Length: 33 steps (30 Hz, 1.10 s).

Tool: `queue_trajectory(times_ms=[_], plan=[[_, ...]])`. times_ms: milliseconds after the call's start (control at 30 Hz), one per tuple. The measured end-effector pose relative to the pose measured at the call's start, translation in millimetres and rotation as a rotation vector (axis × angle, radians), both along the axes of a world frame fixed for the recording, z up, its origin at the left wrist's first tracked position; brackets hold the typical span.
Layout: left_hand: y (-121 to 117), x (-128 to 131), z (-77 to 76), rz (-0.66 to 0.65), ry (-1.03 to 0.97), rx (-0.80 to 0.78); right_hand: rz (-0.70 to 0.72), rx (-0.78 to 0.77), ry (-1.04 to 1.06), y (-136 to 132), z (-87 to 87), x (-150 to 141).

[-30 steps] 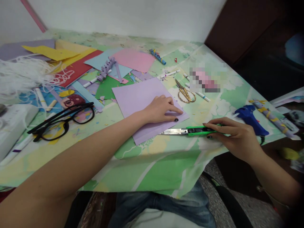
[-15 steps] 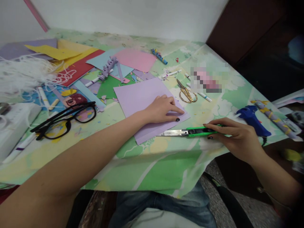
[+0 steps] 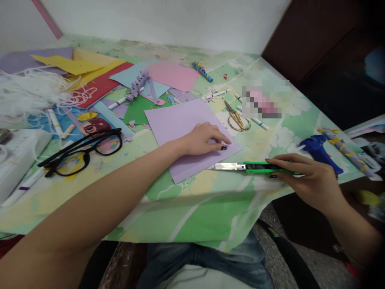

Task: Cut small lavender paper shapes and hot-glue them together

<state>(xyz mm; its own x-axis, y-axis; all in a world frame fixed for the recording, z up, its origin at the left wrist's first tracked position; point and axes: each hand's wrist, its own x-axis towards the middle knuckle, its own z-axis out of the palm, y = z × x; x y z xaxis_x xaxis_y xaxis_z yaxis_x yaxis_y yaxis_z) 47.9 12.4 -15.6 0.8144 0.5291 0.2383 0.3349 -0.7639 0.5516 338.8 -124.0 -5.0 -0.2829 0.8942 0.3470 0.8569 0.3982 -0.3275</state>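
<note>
A sheet of light purple paper (image 3: 177, 124) lies at an angle near the table's front edge. My left hand (image 3: 206, 138) rests on its right half, palm down, index finger and thumb stretched out and slightly apart. In my right hand (image 3: 309, 176) is a green and black utility knife (image 3: 261, 167), pinched between thumb and fingers. Its long silver blade points left, and the tip is by the paper's lower right edge; whether it touches the paper I cannot tell.
Gold-handled scissors (image 3: 237, 119) lie behind the paper's right side, with markers around them. A blue glue gun (image 3: 321, 152) is at the right edge. Black glasses (image 3: 87, 154), a white power strip (image 3: 21, 160), white string (image 3: 33, 94) and coloured paper crowd the left.
My right hand and the utility knife have shifted a little to the right. My left hand stays on the purple paper, almost unmoved.
</note>
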Motion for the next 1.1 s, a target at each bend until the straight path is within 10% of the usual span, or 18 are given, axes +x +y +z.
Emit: queue_trajectory(times_ms=[267, 1100], plan=[[-5.3, -16.9, 24.1, -0.135, 0.142, -0.42, -0.094, 0.049, 0.011, -5.5, -12.0, 12.3], [-4.7, -25.5, 20.2, -0.295, 0.076, -0.404, 0.021, 0.009, 0.044, -7.9, -3.5, -28.7]])
